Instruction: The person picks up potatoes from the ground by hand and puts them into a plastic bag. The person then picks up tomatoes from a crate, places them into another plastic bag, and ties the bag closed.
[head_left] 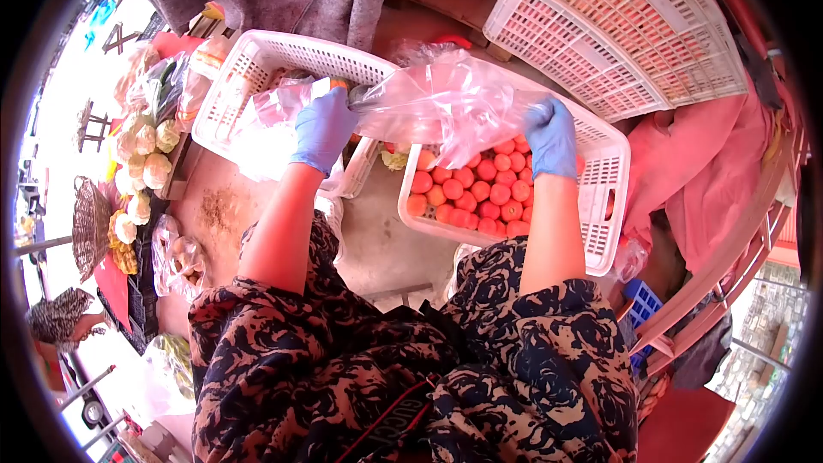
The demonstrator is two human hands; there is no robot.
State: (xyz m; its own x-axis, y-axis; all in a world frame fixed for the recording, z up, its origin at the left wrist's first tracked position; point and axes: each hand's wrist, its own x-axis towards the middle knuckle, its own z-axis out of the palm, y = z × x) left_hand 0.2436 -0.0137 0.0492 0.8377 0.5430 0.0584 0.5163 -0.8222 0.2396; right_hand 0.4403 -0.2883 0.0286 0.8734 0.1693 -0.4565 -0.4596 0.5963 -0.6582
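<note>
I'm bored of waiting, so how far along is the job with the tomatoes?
Done: a filled bag sits off to the side, though I can't tell if it's part of this job. In hand: the left hand and right hand hold a clear bag that looks empty. Left: the tomatoes lie loose in their crate, so bagging them probably hasn't begun.

"GUCCI" in capitals on front of wearer's dark floral garment [401, 418], lettering slanted, beside thin red line [377, 420]; letters slightly blurred.
</note>
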